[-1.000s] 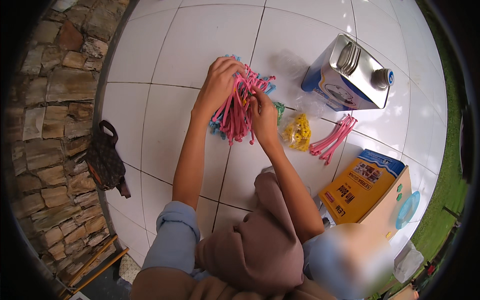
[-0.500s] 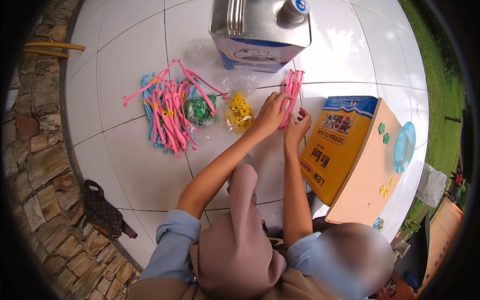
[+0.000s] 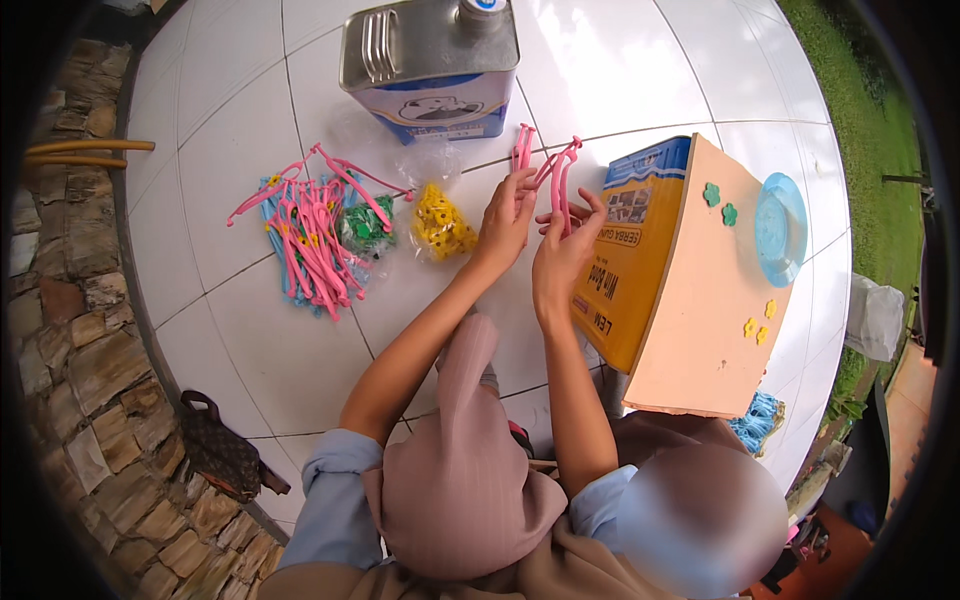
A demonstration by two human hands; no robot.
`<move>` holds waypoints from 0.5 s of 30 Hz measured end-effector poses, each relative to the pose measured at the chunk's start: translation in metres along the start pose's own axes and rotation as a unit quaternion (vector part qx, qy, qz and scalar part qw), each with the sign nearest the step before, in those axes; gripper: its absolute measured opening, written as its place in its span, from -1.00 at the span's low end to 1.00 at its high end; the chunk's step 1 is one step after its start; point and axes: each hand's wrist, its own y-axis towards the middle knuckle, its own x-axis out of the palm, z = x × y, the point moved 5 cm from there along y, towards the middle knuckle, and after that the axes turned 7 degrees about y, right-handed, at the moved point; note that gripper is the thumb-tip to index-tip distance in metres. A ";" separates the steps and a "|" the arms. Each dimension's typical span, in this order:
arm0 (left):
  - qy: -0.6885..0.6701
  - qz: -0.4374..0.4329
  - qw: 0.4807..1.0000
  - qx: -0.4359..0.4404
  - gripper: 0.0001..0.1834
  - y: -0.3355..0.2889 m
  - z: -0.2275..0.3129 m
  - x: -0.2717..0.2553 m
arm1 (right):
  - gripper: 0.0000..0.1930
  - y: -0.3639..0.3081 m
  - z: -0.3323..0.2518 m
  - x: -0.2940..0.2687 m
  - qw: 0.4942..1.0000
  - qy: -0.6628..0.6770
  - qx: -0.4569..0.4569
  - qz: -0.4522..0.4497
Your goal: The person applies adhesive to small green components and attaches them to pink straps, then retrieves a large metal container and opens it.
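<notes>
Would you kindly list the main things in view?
Pink strips: several, pink, upper centre
Strip pile: one, pink and blue, left
Bagged green pieces: many, green, beside pile
Bagged yellow pieces: many, yellow, centre
Metal can: one, silver and blue, back
Board: one, tan, on tin
Tin: one, yellow, under board
Flowers: five, green and yellow, on board
Dish: one, blue, board's edge
Pouch: one, brown, lower left
Plastic bag: one, white, right
Stone wall: one, brown, left
Left hand: one, bare, at strips
Right hand: one, bare, at strips
</notes>
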 end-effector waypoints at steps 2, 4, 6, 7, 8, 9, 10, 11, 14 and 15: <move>-0.050 0.008 0.999 0.003 -0.54 -0.003 0.026 -0.018 | -0.73 -0.015 -0.050 -0.006 0.998 0.041 -0.038 -0.024; 0.002 0.040 0.993 0.107 -0.51 -0.005 0.082 -0.038 | -0.74 -0.024 -0.094 -0.021 0.994 0.064 -0.064 -0.058; 0.151 0.070 0.952 0.256 -0.45 -0.014 0.146 -0.066 | -0.78 -0.036 -0.142 -0.033 0.981 0.082 -0.098 -0.144; 0.150 0.077 0.948 0.269 -0.45 -0.016 0.165 -0.077 | -0.78 -0.040 -0.163 -0.043 0.979 0.086 -0.113 -0.143; 0.189 0.045 0.928 0.318 -0.41 -0.018 0.186 -0.081 | -0.78 -0.044 -0.183 -0.049 0.973 0.068 -0.119 -0.184; 0.231 0.017 0.900 0.369 -0.37 -0.023 0.208 -0.086 | -0.78 -0.050 -0.206 -0.056 0.964 0.052 -0.131 -0.224; 0.236 0.010 0.887 0.398 -0.47 -0.027 0.225 -0.093 | -0.76 -0.053 -0.228 -0.066 0.955 0.061 -0.155 -0.246; 0.235 0.021 0.878 0.417 -0.47 -0.032 0.245 -0.102 | -0.76 -0.055 -0.254 -0.078 0.951 0.032 -0.186 -0.246; 0.206 -0.022 0.882 0.423 -0.75 -0.045 0.293 -0.109 | -0.78 -0.045 -0.312 -0.116 0.944 -0.023 -0.232 -0.235; 0.203 -0.017 0.875 0.440 -0.75 -0.052 0.308 -0.108 | -0.80 -0.039 -0.325 -0.129 0.943 -0.035 -0.252 -0.216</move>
